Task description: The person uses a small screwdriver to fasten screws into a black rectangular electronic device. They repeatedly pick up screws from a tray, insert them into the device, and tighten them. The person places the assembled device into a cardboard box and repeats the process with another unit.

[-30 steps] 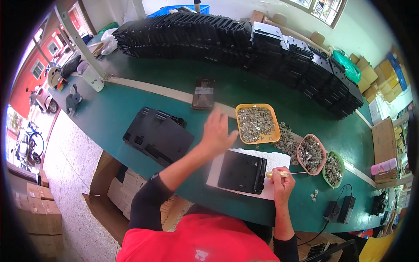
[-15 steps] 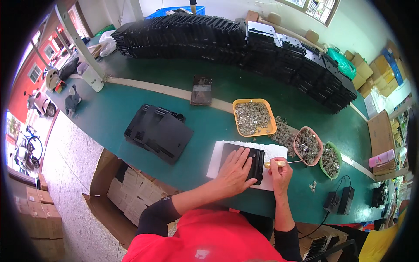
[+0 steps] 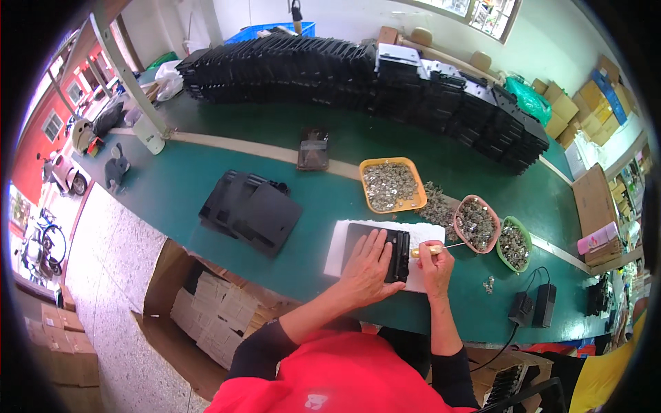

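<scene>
My left hand (image 3: 366,267) lies flat with its fingers stretched over a black plastic housing (image 3: 399,256), pressing it onto a white foam sheet (image 3: 335,253). To the right of the housing, my right hand (image 3: 435,268) is closed around a yellow-handled screwdriver (image 3: 425,250). Its handle end is beside the housing's right edge, and its thin metal shaft points right, toward a pink basket (image 3: 457,221) of small metal parts. Whether the tip touches the basket I cannot tell. Left of the foam, several more black housings (image 3: 251,213) lie stacked on the green table (image 3: 317,199).
A yellow tray (image 3: 420,204) and a green basket (image 3: 526,260) hold small metal parts, with a loose heap (image 3: 435,206) between tray and pink basket. A phone (image 3: 313,149) lies farther back. Long rows of black housings (image 3: 289,76) line the far side. A power adapter (image 3: 544,306) sits right.
The whole view has shifted slightly, moving most things a little up and left in the picture. Both hands keep nearly the same place and grip. The phone's screen looks dimmer.
</scene>
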A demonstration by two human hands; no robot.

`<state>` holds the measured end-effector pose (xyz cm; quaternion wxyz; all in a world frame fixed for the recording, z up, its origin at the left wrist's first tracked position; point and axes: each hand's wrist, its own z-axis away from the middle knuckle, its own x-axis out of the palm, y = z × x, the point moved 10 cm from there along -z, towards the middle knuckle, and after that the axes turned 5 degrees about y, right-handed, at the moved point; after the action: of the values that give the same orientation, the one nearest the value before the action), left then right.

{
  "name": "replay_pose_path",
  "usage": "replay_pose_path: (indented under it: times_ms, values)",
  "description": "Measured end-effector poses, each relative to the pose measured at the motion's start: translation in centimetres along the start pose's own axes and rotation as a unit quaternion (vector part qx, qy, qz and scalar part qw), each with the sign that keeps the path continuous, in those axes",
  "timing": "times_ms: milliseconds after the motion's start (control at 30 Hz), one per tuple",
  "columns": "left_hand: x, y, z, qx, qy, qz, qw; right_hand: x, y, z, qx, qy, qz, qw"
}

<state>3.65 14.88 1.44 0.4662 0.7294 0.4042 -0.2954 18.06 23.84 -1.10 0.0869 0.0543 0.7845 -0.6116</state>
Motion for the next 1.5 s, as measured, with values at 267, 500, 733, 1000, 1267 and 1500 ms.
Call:
replay_pose_path:
  times_ms: [267,500,733,1000,1267,1500]
  values:
    - [-0.3,1.1,-0.3,0.012,0.000,-0.058,0.998,1.3,-1.8,-0.6,-0.090,0.014,0.005,0.996]
    - [1.3,2.5,-0.1,0.056,-0.003,-0.136,0.989,-0.7,-1.3,-0.3,-0.104,0.055,0.036,0.992]
    - [1.2,1.8,0.4,0.043,0.009,-0.153,0.987,0.1,-1.1,0.1,-0.089,0.030,0.009,0.995]
    - [1.4,2.0,0.3,0.053,0.013,-0.174,0.983,-0.1,-0.9,0.0,-0.102,0.051,0.012,0.993]
    - [1.5,2.2,0.3,0.068,0.025,-0.182,0.981,-0.3,-0.9,-0.2,-0.087,0.047,0.000,0.995]
    - [1.5,2.2,0.4,0.072,0.032,-0.180,0.980,-0.4,-1.5,0.0,-0.100,0.043,-0.010,0.994]
